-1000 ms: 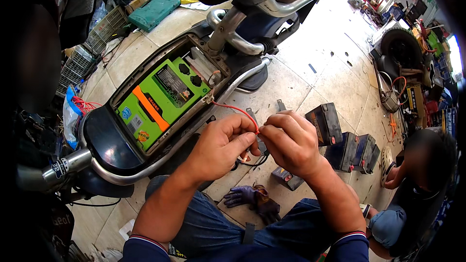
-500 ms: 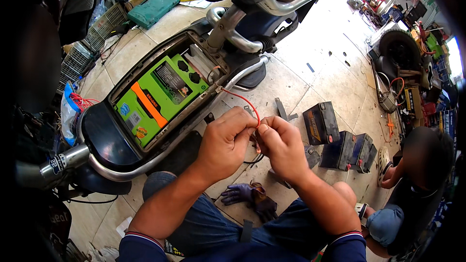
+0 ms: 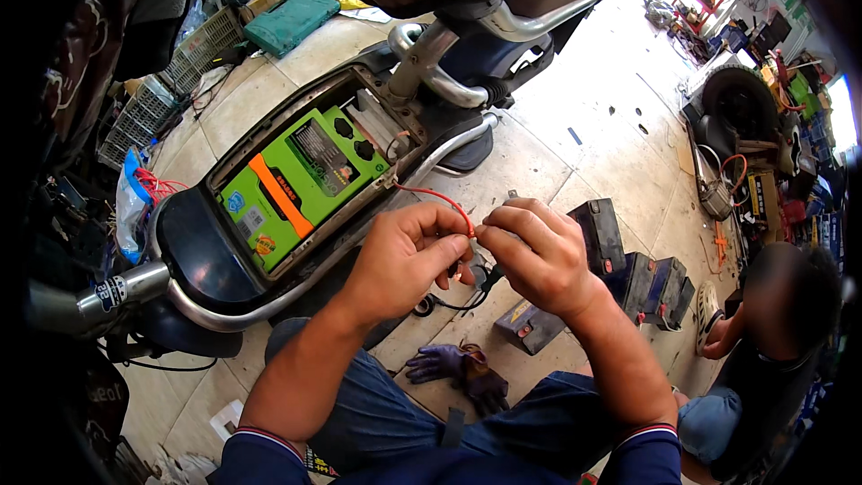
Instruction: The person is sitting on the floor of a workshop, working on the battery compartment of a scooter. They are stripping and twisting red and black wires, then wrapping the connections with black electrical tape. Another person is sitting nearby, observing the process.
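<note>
A red wire (image 3: 431, 195) runs from the scooter's open battery well, which holds a green battery (image 3: 301, 180) with an orange handle strap. My left hand (image 3: 404, 265) grips this wire near its end, fingers curled, copper showing below them. My right hand (image 3: 543, 260) pinches it just to the right, fingertips close to the left hand's. Beneath my hands lie a black cable (image 3: 462, 304) and a small dark roll (image 3: 425, 305), partly hidden. Purple gloves (image 3: 458, 373) lie on the tiles between my knees.
Several dark batteries (image 3: 637, 278) stand right of my hands. Another person (image 3: 763, 341) crouches at the right, beside clutter and a tire (image 3: 738, 99). The scooter's chrome rail (image 3: 229, 323) curves along the left. Crates (image 3: 193, 54) and a teal case (image 3: 290, 20) lie behind it.
My right hand has shifted first down then back up and slightly right along the red wire, turning its knuckles upward again. My left hand has moved slightly left since half a second ago.
</note>
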The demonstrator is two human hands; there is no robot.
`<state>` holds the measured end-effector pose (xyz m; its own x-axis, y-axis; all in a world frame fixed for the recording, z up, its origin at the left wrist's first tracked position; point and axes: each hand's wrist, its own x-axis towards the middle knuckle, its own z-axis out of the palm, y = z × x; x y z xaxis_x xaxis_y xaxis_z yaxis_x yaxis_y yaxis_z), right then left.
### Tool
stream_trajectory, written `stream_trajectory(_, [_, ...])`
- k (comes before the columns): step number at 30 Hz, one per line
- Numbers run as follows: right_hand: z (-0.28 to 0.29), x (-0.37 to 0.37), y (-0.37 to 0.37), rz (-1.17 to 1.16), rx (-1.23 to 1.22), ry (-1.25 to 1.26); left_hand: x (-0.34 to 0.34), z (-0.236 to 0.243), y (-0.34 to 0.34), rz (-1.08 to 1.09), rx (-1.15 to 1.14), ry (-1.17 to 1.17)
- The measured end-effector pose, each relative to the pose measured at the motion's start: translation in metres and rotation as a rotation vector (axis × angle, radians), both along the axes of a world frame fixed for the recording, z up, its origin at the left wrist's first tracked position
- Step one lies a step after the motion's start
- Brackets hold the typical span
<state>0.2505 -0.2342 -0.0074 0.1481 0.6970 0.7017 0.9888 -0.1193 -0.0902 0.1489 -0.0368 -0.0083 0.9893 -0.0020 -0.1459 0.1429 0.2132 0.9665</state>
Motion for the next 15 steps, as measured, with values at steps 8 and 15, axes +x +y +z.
stream_trajectory(8, [0.019,-0.006,0.011,0.043,-0.122,0.147,-0.006,0.004,0.005,-0.01,0.042,-0.018])
stream_trajectory(15, [0.036,-0.03,0.032,-0.093,-0.016,1.072,-0.008,0.002,0.003,0.118,0.122,-0.158])
